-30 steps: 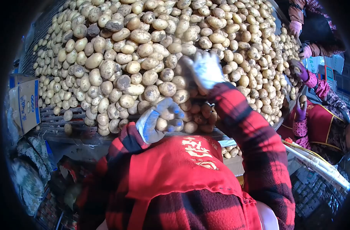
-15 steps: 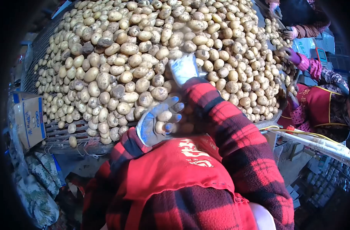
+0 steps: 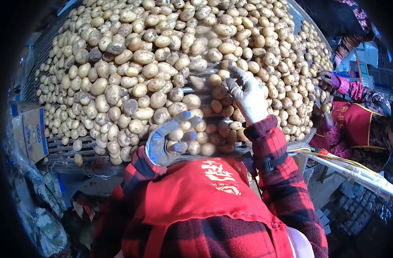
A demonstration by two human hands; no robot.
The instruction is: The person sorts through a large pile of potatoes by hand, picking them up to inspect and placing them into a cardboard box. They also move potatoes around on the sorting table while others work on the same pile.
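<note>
Potatoes [image 3: 145, 56] cover the slatted rack in front of me, many with dirt on their skins. My left hand [image 3: 158, 145], in a grey glove with blue fingertips, curls around a couple of small potatoes [image 3: 176, 134] at the near edge of the heap. To its right my right hand [image 3: 251, 101], in a white glove, reaches over the heap with its fingers apart. Its fingertips are beside some potatoes [image 3: 218, 92], and I see nothing held in it. Between my hands several more potatoes [image 3: 207, 149] lie on the rack, partly in shadow.
A cardboard box [image 3: 32, 134] stands at the left end of the slatted rack [image 3: 71, 148]. At the right, a co-worker's gloved hands [image 3: 329, 80] are among the potatoes. A white pole [image 3: 355, 174] with a yellow cable sticks out at the lower right.
My right hand has moved from the heap's centre towards the right, and its fingers now show apart. More potatoes are visible between my hands. My left hand still holds its potatoes.
</note>
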